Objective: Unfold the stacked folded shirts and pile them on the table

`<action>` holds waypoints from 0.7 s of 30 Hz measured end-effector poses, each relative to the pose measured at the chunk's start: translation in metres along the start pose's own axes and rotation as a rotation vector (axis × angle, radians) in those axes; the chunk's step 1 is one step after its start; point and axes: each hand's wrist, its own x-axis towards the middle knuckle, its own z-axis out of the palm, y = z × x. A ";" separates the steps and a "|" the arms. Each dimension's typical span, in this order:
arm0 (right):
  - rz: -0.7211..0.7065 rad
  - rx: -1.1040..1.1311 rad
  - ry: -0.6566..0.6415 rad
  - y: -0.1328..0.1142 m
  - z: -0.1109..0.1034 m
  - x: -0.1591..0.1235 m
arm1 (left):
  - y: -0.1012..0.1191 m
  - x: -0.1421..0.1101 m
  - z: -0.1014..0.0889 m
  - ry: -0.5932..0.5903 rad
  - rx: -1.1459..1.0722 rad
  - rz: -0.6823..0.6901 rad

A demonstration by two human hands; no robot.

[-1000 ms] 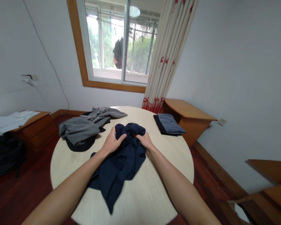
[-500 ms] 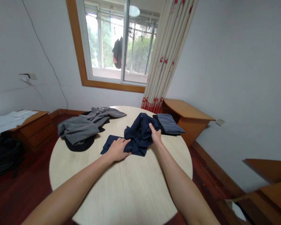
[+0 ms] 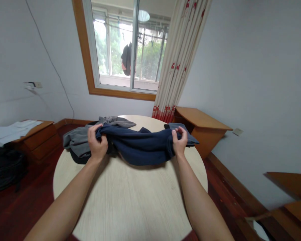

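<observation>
A dark navy garment [image 3: 142, 147] is stretched sideways between my two hands above the round table [image 3: 132, 201]; its exact kind cannot be made out. My left hand [image 3: 97, 142] grips its left end, fingers curled round the cloth. At the other end, my right hand [image 3: 180, 140] pinches the bunched fabric. Behind my left hand lies a loose heap of grey and black clothes [image 3: 77, 140], partly covered by it. A folded blue-grey garment [image 3: 190, 136] rests on a black one beyond my right hand.
A wooden desk [image 3: 203, 118] stands past the table's right side, near the curtain [image 3: 180, 63] and window. To the left are a low wooden cabinet [image 3: 40, 137] with white papers or cloth on top and a black bag [image 3: 5, 167] on the floor.
The navy garment has gone from a crumpled bundle on the table to a raised, stretched span. My left hand moved left and up and took hold; my right hand moved slightly right.
</observation>
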 end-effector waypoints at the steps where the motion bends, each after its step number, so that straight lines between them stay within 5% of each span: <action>1: 0.026 -0.042 -0.146 0.007 0.004 -0.005 | -0.003 -0.001 0.002 -0.042 0.012 -0.013; 5: 0.072 -0.233 -0.651 0.033 0.015 -0.026 | -0.011 -0.015 0.014 -0.397 -0.015 -0.064; 11: 0.135 -0.131 -0.913 0.032 0.014 -0.034 | 0.004 -0.053 0.027 -1.115 -0.067 -0.039; 14: 0.108 0.018 -1.040 0.016 0.019 -0.039 | 0.015 -0.068 0.030 -1.371 0.011 0.022; 17: 0.102 0.187 -1.133 -0.005 0.030 -0.049 | 0.022 -0.074 0.032 -1.409 0.070 0.042; 21: 0.152 0.387 -1.202 -0.036 0.040 -0.061 | 0.026 -0.072 0.032 -1.277 -0.008 0.050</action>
